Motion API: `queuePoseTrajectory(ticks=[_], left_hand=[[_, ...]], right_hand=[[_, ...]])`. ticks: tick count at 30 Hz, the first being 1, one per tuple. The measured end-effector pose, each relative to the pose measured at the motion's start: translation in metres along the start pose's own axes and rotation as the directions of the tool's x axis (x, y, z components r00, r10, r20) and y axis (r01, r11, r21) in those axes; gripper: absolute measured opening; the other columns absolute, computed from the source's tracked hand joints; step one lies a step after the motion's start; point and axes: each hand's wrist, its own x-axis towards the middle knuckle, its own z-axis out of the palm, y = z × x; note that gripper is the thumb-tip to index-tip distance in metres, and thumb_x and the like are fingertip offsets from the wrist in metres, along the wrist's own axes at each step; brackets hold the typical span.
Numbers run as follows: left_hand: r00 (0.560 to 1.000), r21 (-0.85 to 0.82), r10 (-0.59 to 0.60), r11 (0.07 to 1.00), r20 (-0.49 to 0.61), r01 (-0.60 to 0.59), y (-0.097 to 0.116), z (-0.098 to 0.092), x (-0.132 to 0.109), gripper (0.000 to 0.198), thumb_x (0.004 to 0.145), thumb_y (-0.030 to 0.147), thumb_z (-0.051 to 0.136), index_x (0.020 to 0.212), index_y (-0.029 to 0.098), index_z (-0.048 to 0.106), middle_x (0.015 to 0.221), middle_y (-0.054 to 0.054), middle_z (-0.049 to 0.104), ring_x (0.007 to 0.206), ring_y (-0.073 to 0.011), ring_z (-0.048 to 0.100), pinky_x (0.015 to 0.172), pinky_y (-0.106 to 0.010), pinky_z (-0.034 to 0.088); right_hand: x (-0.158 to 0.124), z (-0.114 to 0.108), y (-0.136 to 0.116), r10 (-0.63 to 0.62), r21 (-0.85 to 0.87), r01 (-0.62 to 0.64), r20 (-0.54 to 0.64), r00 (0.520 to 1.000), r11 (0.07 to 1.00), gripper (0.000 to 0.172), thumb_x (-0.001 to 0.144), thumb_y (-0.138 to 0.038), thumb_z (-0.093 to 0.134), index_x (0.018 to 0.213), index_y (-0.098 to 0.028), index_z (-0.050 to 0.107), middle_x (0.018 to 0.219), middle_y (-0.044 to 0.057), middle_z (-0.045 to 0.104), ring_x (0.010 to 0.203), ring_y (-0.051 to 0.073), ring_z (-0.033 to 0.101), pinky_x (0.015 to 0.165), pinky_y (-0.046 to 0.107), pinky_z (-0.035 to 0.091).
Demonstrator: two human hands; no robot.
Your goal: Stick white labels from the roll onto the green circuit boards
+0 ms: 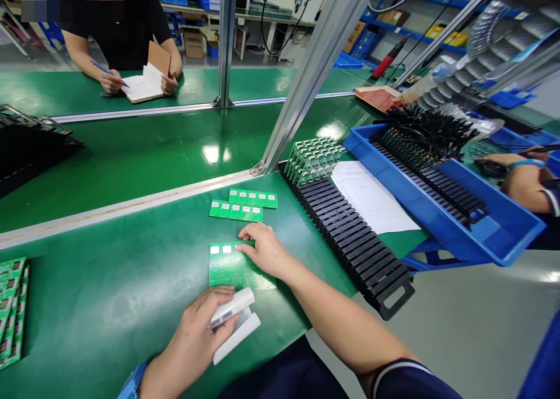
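Green bench (109,282), right hand (262,250) pressing circuit panel (227,268) (fingers (249,233) spread), left hand (199,324) clenched around white strip (233,308)

The right hand (262,250) rests its fingers on a green circuit panel (224,269). Just nearer the body, the left hand (199,329) grips a white label strip (238,333). Beyond the right fingertips lie two narrow board strips (236,211), and a black slotted rack (350,241) runs just outside that hand.
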Motion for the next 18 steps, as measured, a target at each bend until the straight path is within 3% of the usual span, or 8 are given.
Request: queuePoseTrajectory(ticks=[4, 8, 11, 13, 18], left_hand=[[0.998, -0.027, -0.060, 0.998, -0.022, 0.060, 0.002, -0.003, 0.000, 0.019, 0.094, 0.021, 0.067, 0.112, 0.027, 0.062, 0.111, -0.005, 0.079, 0.101, -0.0220, 0.078, 0.083, -0.030, 0.064], [0.987, -0.075, -0.142, 0.988, -0.071, 0.136, 0.007, -0.005, -0.003, 0.029, 0.090, 0.019, 0.070, 0.114, 0.028, 0.057, 0.107, -0.003, 0.080, 0.090, -0.0191, 0.080, 0.074, -0.026, 0.064], [0.978, -0.127, -0.189, 0.976, -0.094, 0.176, 0.007, -0.004, -0.007, 0.040, 0.089, 0.021, 0.071, 0.122, 0.028, 0.050, 0.101, -0.002, 0.080, 0.083, -0.0168, 0.079, 0.071, -0.025, 0.063], [0.974, -0.148, -0.205, 0.971, -0.101, 0.189, 0.006, -0.002, -0.010, 0.046, 0.090, 0.022, 0.070, 0.128, 0.028, 0.045, 0.104, -0.003, 0.079, 0.088, -0.0178, 0.079, 0.075, -0.028, 0.063], [0.964, -0.190, -0.261, 0.950, -0.048, 0.248, 0.002, 0.002, -0.014, 0.046, 0.091, 0.021, 0.068, 0.129, 0.028, 0.044, 0.104, -0.003, 0.079, 0.083, -0.0175, 0.077, 0.072, -0.029, 0.062]], right_hand=[[-0.004, -0.002, -0.004, -0.058, -0.004, 0.058, -0.042, 0.997, 0.998, 0.015, 0.085, -0.014, 0.079, 0.084, -0.019, 0.065, 0.092, 0.005, 0.070, 0.096, 0.024, 0.061, 0.088, 0.040, 0.042], [-0.039, -0.015, -0.034, -0.314, 0.024, 0.326, -0.205, 0.927, 0.945, 0.006, 0.098, -0.021, 0.065, 0.103, -0.019, 0.066, 0.113, 0.010, 0.067, 0.110, 0.026, 0.058, 0.094, 0.044, 0.043], [-0.070, -0.020, -0.059, -0.533, 0.013, 0.534, -0.050, 0.845, 0.845, 0.016, 0.102, -0.023, 0.057, 0.116, -0.018, 0.064, 0.111, 0.010, 0.067, 0.102, 0.024, 0.058, 0.090, 0.042, 0.044], [-0.082, -0.015, -0.069, -0.587, -0.045, 0.589, 0.042, 0.808, 0.807, 0.018, 0.103, -0.019, 0.054, 0.117, -0.016, 0.064, 0.106, 0.010, 0.068, 0.098, 0.023, 0.057, 0.084, 0.039, 0.043], [-0.085, 0.008, -0.065, -0.597, -0.132, 0.601, 0.071, 0.799, 0.788, 0.017, 0.105, -0.017, 0.051, 0.101, -0.015, 0.067, 0.094, 0.006, 0.067, 0.088, 0.020, 0.055, 0.075, 0.035, 0.041]])
